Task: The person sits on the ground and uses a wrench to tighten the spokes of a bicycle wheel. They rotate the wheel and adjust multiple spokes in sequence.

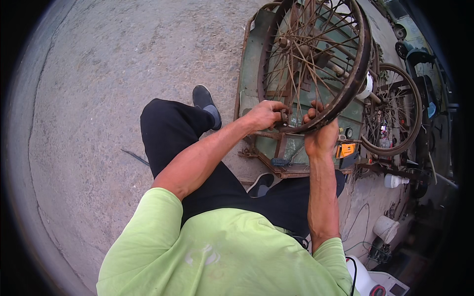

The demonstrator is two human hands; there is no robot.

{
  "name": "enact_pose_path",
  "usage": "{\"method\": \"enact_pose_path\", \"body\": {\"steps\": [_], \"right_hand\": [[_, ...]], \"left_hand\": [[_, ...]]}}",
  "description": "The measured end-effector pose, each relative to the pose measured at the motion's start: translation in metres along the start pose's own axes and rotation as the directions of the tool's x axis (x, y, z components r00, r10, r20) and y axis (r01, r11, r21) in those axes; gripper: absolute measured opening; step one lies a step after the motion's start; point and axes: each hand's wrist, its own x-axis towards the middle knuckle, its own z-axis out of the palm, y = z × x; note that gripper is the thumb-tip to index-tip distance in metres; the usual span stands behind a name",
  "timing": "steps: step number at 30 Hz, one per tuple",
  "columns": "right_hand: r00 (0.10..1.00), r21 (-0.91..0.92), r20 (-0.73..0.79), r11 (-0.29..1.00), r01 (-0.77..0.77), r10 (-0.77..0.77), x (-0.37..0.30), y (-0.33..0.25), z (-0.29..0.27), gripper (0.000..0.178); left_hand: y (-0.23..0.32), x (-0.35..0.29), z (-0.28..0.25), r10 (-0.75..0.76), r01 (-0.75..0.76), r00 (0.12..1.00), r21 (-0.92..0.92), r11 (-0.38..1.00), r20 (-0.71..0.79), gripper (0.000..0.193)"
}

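A rusty spoked wheel (pixel 364 64) without a tyre stands up in front of me, fixed to a rusty frame on a green metal cart bed (pixel 254 64). My right hand (pixel 322 135) is closed around the near lower part of the rim, its fingertips showing inside the wheel among the spokes. Just left of that, my left hand (pixel 266 116) pinches at a small rusty metal piece (pixel 285 117) close to the rim's bottom. The fingers partly cover this piece, so its kind is unclear.
A screwdriver (pixel 280 162) and an orange-and-black tool (pixel 345 151) lie near the cart's front edge. To the right stand a second spoked wheel (pixel 417 106) and a white bucket (pixel 386 228). A dark rod (pixel 135 157) lies on the concrete ground (pixel 94 123) at left.
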Motion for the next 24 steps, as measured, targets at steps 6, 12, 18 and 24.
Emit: {"method": "enact_pose_path", "body": {"steps": [6, 12, 18, 24], "right_hand": [[0.998, 0.025, 0.047, 0.999, -0.047, 0.046, 0.007, 0.0, -0.011, 0.043], [0.998, 0.021, 0.043, 0.999, -0.05, 0.049, 0.01, 0.001, -0.01, 0.042], [0.999, 0.023, 0.026, 0.999, -0.047, 0.047, 0.01, 0.002, -0.01, 0.043], [0.999, 0.005, -0.001, 0.999, -0.05, 0.05, 0.01, 0.002, -0.01, 0.045]], "left_hand": [[0.003, 0.0, 0.0, 0.037, -0.036, 0.999, -0.039, 0.999, 0.026, 0.033], [-0.001, 0.003, -0.001, 0.444, -0.381, 0.896, 0.514, 0.769, 0.001, 0.038], [0.018, -0.004, 0.002, 0.336, -0.259, 0.942, 0.658, 0.707, 0.009, 0.044], [0.026, -0.008, -0.009, 0.13, -0.181, 0.971, 0.266, 0.947, 0.198, 0.049]]}}
